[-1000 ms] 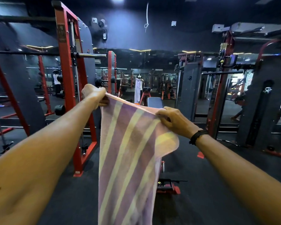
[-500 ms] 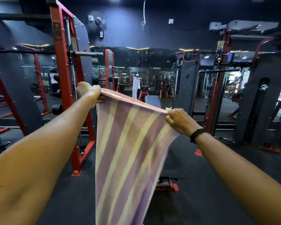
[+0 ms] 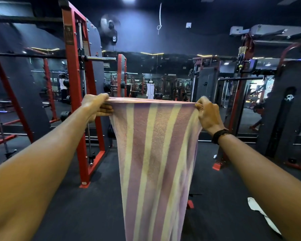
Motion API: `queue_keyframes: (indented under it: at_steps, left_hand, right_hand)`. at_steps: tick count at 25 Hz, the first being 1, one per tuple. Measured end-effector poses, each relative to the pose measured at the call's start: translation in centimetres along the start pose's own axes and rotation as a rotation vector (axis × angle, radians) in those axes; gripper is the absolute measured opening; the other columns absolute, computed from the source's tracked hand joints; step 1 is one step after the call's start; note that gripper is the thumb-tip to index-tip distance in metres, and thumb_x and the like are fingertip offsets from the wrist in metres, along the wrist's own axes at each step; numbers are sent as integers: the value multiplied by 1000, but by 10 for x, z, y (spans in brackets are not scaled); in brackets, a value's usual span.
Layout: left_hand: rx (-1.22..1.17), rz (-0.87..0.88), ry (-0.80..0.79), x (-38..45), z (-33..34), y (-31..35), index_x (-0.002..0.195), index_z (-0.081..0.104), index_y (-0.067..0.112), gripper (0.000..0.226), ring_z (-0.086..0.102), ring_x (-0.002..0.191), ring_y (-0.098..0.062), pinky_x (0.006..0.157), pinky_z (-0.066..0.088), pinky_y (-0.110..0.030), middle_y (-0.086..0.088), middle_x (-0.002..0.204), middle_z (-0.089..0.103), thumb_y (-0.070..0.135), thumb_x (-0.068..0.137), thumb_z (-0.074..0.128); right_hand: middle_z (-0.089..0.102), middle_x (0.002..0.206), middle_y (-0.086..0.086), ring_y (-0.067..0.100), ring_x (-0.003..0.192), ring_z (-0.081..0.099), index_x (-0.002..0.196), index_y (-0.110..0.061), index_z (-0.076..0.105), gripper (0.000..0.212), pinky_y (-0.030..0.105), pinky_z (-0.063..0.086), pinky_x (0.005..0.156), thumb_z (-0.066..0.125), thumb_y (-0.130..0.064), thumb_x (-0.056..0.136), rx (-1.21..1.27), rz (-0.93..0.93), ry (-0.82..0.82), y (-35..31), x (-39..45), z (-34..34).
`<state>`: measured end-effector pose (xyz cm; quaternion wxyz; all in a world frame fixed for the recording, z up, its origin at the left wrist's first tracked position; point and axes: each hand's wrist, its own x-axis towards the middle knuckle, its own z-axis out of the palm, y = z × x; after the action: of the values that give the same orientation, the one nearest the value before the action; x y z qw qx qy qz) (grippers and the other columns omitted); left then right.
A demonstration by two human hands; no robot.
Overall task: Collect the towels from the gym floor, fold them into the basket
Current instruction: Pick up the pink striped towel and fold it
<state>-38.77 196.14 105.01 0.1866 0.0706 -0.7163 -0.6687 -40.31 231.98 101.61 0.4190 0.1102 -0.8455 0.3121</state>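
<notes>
Our left hand (image 3: 96,106) and right hand (image 3: 208,114) pinch the striped towel (image 3: 156,153) corners; we should keep its top edge level before folding.

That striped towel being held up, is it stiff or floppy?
Probably floppy: the striped towel hangs straight down from the left hand and right hand, narrowing below. Likely light, since a pinch at each corner holds it. Its fuzzy surface suggests it won't slip.
</notes>
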Motion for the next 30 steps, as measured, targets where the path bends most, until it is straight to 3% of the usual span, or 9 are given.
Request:
queue_keyframes:
  at_steps: [3,5,10,14,17,22,25,27,30]
  left_hand:
    - [135,116,-258,-9,-11,-1,93,65,1,22,67,69,-17,60,59,-22,-13,83,68,14,79,76]
    - [361,261,-288,-11,-14,-7,85,69,8,18,62,69,-13,60,56,-18,-7,78,68,7,72,80]
    - [268,487,140,11,-14,-26,77,63,22,12,52,74,-15,68,46,-32,1,73,58,14,81,71]
    - [85,750,305,-8,5,-3,75,41,30,34,48,65,8,59,39,-8,10,75,47,3,91,54]
    - [64,864,403,-18,19,28,81,37,31,28,47,63,7,58,34,-8,13,78,47,10,96,49]
    - [218,750,295,-1,10,8,69,33,28,35,37,60,-2,58,31,-26,12,68,39,14,95,52]
    - [-21,623,82,-3,6,-5,74,42,26,28,41,67,-3,63,36,-14,7,74,45,12,97,53]
    - [-227,494,-36,1,3,-8,82,51,23,16,48,77,-9,69,41,-24,4,82,53,17,97,55]
    - [56,383,-171,-2,-5,-12,93,59,21,6,50,83,-17,63,41,-25,0,88,57,23,96,55]
  right_hand:
    - [61,88,7,17,81,54,96,-2,60,11,23,38,69,62,-12,92,100,112,92,2,9,-10]
    - [64,87,5,16,83,57,88,-6,67,9,26,42,71,67,-15,88,116,216,82,7,13,-10]
    - [64,62,-3,6,59,58,72,-6,67,18,22,49,59,67,9,82,373,260,-392,10,14,-23]
    - [61,77,-2,10,71,55,88,-7,67,13,21,47,63,57,-13,94,238,45,175,-8,21,-23]
    - [53,80,-11,0,71,52,102,2,61,22,8,43,64,45,-14,101,321,77,295,-18,30,-19]
    - [59,80,7,20,69,55,86,-3,63,27,22,43,59,58,-28,95,208,110,169,9,27,-18]
    - [58,77,7,19,72,51,83,-1,64,29,31,41,63,61,-29,93,304,172,28,16,21,-16]
    - [54,78,5,17,73,48,83,-5,62,21,30,40,63,62,-23,92,541,130,-56,15,17,-20]
    - [54,77,5,14,73,49,82,-7,62,15,28,42,66,63,-19,91,586,132,-199,16,10,-26]
